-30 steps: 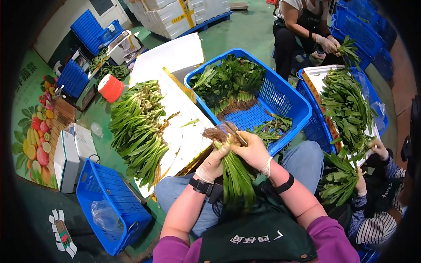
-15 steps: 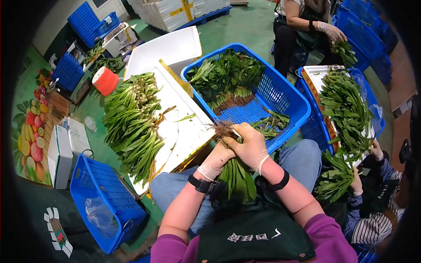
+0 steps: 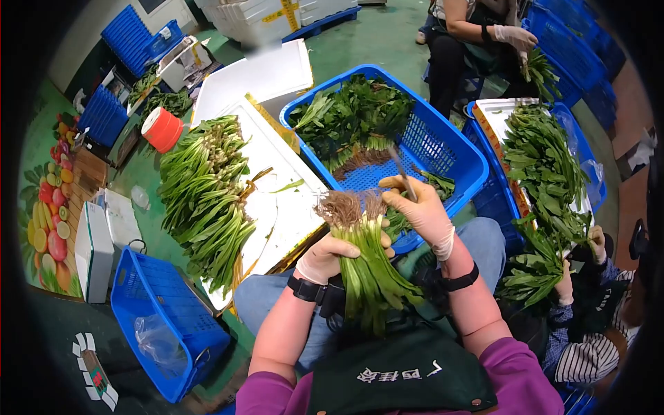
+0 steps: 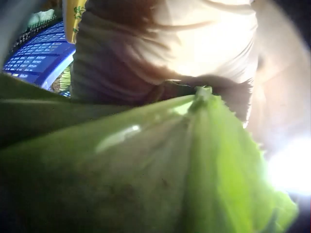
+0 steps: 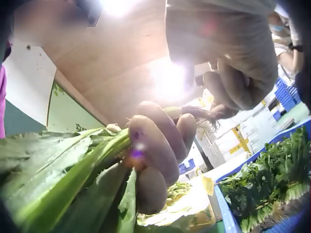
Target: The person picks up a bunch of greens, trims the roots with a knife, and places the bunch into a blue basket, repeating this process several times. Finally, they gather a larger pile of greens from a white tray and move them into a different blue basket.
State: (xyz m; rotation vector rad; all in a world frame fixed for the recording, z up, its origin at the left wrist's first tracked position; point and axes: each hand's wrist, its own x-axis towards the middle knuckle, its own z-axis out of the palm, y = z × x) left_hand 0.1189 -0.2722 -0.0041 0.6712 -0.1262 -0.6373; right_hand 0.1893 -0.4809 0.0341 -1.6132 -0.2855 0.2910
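My gloved left hand point(image 3: 325, 257) grips a bunch of long-leaved greens point(image 3: 370, 270) by the stems, over my lap. Its brown roots point(image 3: 346, 206) point up and away, and the leaves hang toward the apron. Just right of the roots, my gloved right hand point(image 3: 423, 216) pinches a thin knife point(image 3: 401, 166), its blurred blade pointing up. In the right wrist view, the left hand's fingers point(image 5: 158, 141) curl round the stems, with the right hand point(image 5: 238, 63) above them. Leaves point(image 4: 136, 170) fill most of the left wrist view.
A row of greens point(image 3: 204, 200) lies on a white foam lid point(image 3: 287, 214) at left. Ahead, a blue basket point(image 3: 460, 155) holds rooted greens point(image 3: 360, 114). Another person's gloved hand point(image 3: 515, 38) and heaped greens point(image 3: 543, 159) are at right. An empty-handled blue crate point(image 3: 166, 318) stands lower left.
The right hand has moved from against the left hand and stems to up and right, the knife now showing above it. The bunch has fanned out wider in the left hand.
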